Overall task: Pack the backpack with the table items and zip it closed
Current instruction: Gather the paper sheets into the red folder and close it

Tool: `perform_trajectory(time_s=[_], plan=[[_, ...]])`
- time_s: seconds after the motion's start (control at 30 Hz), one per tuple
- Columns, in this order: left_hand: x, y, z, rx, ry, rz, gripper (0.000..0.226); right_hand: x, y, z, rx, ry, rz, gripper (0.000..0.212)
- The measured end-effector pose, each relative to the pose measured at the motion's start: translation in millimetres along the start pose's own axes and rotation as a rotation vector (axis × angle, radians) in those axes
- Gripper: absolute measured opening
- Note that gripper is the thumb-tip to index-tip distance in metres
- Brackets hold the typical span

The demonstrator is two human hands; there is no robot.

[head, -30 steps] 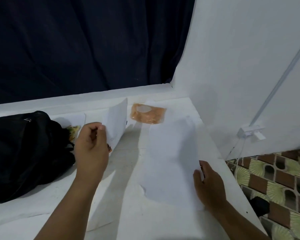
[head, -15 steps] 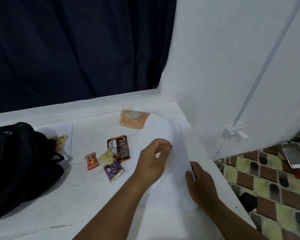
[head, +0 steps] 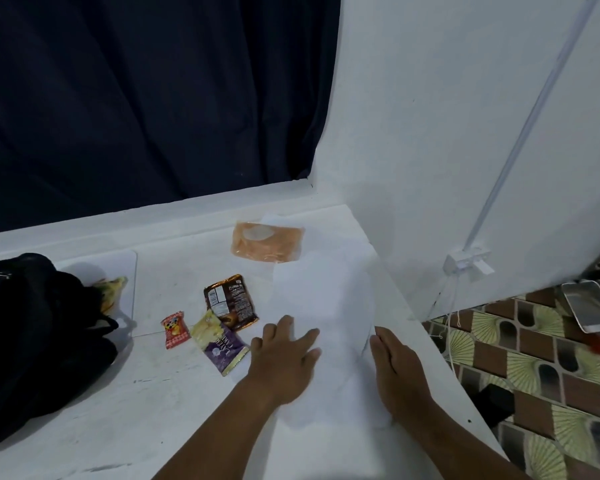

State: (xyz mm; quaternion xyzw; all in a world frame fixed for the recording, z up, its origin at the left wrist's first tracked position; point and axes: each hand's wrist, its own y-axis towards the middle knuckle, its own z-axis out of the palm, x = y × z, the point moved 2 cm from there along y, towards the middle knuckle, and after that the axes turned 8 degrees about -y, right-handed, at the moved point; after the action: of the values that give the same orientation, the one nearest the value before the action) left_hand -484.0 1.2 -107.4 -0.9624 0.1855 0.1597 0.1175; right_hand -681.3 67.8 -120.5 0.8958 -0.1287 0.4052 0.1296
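A black backpack [head: 32, 341] lies at the table's left. Beside it sit a small red snack packet [head: 175, 329], a yellow-purple cake packet [head: 219, 341], a brown wrapper [head: 231, 301] and a yellow-green packet [head: 111, 294] half hidden behind the backpack. An orange pouch [head: 267, 240] lies further back. A folded white paper sheet [head: 326, 306] covers the table's right side. My left hand [head: 284, 358] presses flat on the sheet, fingers spread. My right hand [head: 395, 372] rests flat on the sheet's right edge.
The white table [head: 118, 420] ends at the right, with patterned floor tiles [head: 534, 358] below. A white wall [head: 465, 133] stands close on the right, a dark curtain [head: 136, 98] behind. A metal tray [head: 589, 306] sits on the floor. A white board [head: 118, 268] lies under the backpack.
My left hand carried the folded paper from the left to the right, uncovering the snack packets, then let go and flattened on the sheet. My right hand opened flat beside it.
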Motion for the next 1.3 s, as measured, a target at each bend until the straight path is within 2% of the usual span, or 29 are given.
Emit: perform_trajectory(time_s=[0.03, 0.1, 0.17, 0.23, 0.33, 0.47, 0.6, 0.73, 0.87, 0.93, 1.07, 1.2, 1.3], plan=[[-2.9, -0.3, 1.9, 0.003, 0.015, 0.008, 0.046, 1.4, 0.0, -0.6, 0.024, -0.004, 0.000, 0.037], [-7.3, -0.2, 5.1, 0.019, -0.047, 0.039, 0.048, 1.8, 1.1, 0.0, 0.087, -0.031, 0.021, 0.029], [-5.0, 1.4, 7.1, 0.007, -0.251, 0.091, 0.048, -1.4, 3.5, 1.3, 0.121, -0.046, 0.067, 0.021], [4.8, 0.7, 5.6, -0.091, -0.462, 0.086, 0.046, -1.7, 4.0, 0.6, 0.116, -0.083, 0.089, 0.018], [32.0, -4.8, 5.1, -0.332, -0.415, 0.012, 0.049, 1.9, 3.2, -3.7, 0.112, -0.056, 0.098, 0.018], [51.8, -19.5, 0.5, -0.410, -0.336, -0.104, 0.050, 3.8, 3.7, -7.7, 0.097, -0.022, 0.102, 0.018], [57.1, -25.5, -1.4, -0.430, -0.364, -0.128, 0.042, 1.6, 4.2, -9.1, 0.122, -0.001, 0.104, 0.019], [58.1, -22.1, -4.2, -0.433, -0.507, -0.185, 0.051, 2.7, 8.1, -14.2, 0.167, 0.011, 0.106, 0.016], [53.4, -20.0, -14.9, -0.386, -0.768, -0.231, 0.033, 10.2, 12.6, -23.6, 0.195, 0.130, 0.108, 0.018], [46.1, -21.5, -20.6, -0.368, -0.864, -0.243, 0.025, 18.0, 13.7, -25.0, 0.172, 0.171, 0.114, 0.015], [31.3, -28.8, -38.2, -0.414, -1.025, -0.232, 0.025, 42.9, 18.6, -30.1, 0.076, 0.161, 0.058, 0.009], [12.3, -34.5, -65.7, -0.565, -0.971, -0.150, 0.031, 72.9, 23.7, -42.4, 0.005, 0.095, -0.076, 0.015], [-4.8, -45.8, -87.2, -0.685, -0.943, -0.031, 0.026, 90.9, 22.2, -49.7, -0.063, 0.099, -0.190, 0.020]])
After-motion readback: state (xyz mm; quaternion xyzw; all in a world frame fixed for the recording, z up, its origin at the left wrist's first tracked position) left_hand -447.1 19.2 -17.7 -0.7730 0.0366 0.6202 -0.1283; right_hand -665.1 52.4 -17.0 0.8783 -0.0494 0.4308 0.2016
